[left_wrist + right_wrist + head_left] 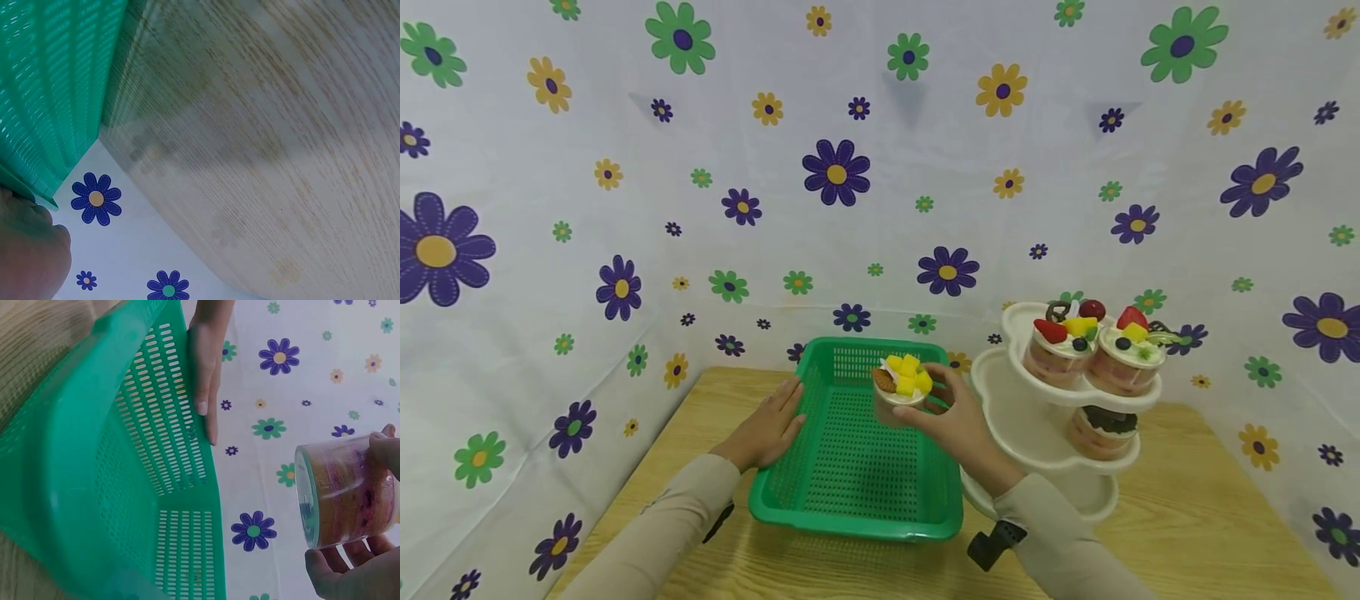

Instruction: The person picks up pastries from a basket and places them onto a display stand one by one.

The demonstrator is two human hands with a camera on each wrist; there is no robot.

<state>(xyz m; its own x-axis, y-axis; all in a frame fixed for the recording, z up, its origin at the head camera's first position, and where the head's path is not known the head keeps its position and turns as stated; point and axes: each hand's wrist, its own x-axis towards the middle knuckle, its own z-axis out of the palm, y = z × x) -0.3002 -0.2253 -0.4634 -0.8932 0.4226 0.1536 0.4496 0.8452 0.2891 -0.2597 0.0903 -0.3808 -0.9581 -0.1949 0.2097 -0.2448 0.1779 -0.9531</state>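
Note:
My right hand [953, 417] grips a clear dessert cup [895, 408] topped with yellow fruit cubes and a brown biscuit. It holds the cup above the right part of a green plastic basket [857, 527]. In the right wrist view, the cup [347, 490] shows layers of cake and purple-red filling, with fingers [350, 575] and thumb around its side. My left hand [767, 427] rests its straight fingers against the basket's left rim. Only part of the left hand [31, 250] shows in the left wrist view, beside the basket wall [56, 81].
Right of the basket stands a white tiered stand [1022, 408]. Two fruit-topped dessert cups [1057, 354] sit on its top tier, and a dark-topped cup [1102, 432] on the tier below. A flowered cloth [880, 225] hangs behind the wooden table [1195, 500].

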